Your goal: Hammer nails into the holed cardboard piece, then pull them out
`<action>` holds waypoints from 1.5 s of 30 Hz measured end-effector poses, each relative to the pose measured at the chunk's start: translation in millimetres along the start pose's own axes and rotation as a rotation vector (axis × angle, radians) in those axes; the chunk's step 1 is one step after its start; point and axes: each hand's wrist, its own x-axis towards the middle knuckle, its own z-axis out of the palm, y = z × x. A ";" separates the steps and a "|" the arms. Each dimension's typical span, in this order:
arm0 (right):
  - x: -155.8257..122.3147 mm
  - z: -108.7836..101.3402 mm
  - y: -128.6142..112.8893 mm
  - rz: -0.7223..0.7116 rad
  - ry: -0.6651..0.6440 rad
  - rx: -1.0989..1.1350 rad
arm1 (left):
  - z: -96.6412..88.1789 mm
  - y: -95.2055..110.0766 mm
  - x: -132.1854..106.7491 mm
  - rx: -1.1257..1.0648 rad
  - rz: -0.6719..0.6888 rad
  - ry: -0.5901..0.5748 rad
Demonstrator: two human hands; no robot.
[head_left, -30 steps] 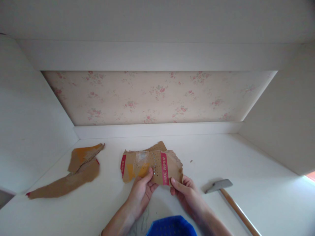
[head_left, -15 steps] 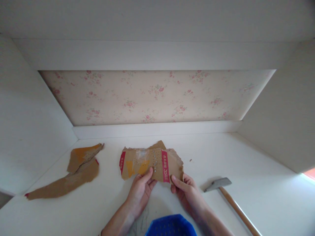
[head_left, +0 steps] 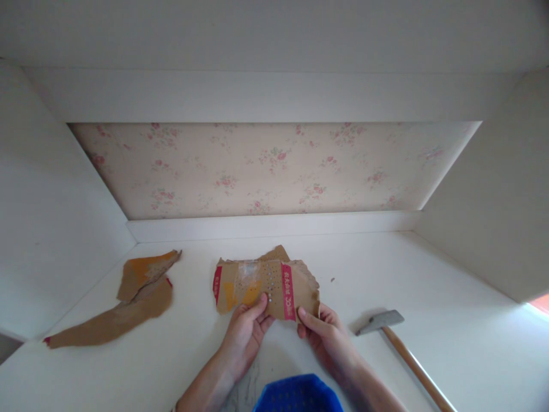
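Note:
Both hands hold a torn piece of brown cardboard (head_left: 256,292) with red printed bands, yellow patches and a strip of clear tape. Rows of small holes run across it, and a line of shiny nail heads stands near its middle. My left hand (head_left: 247,329) pinches the lower edge, thumb on top beside the lowest nail head. My right hand (head_left: 326,332) grips the lower right corner, thumb on top and fingers beneath. Behind the far edge a second brown cardboard scrap (head_left: 278,252) pokes out.
On the right of the white surface lies a hammer (head_left: 412,360) with a wooden handle. Torn cardboard strips (head_left: 124,315) lie on the left. A blue perforated basket (head_left: 300,393) is at the near edge, with several nails (head_left: 246,383) loose beside it. A white panel and flowered wall stand behind.
The cardboard's left end has shifted slightly to the right, its sheet bending a little more. Both hands keep their grip in nearly the same place.

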 end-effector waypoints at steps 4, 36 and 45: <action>-1.2 -0.8 1.1 0.001 0.000 -0.004 | -1.3 -0.8 0.8 -0.011 0.008 0.006; -3.0 3.8 -4.5 -0.008 -0.008 -0.074 | 9.3 6.4 -6.8 -0.103 -0.112 -0.002; -2.9 3.1 -4.6 -0.017 -0.008 -0.127 | 2.6 1.7 -2.6 -0.067 -0.082 -0.006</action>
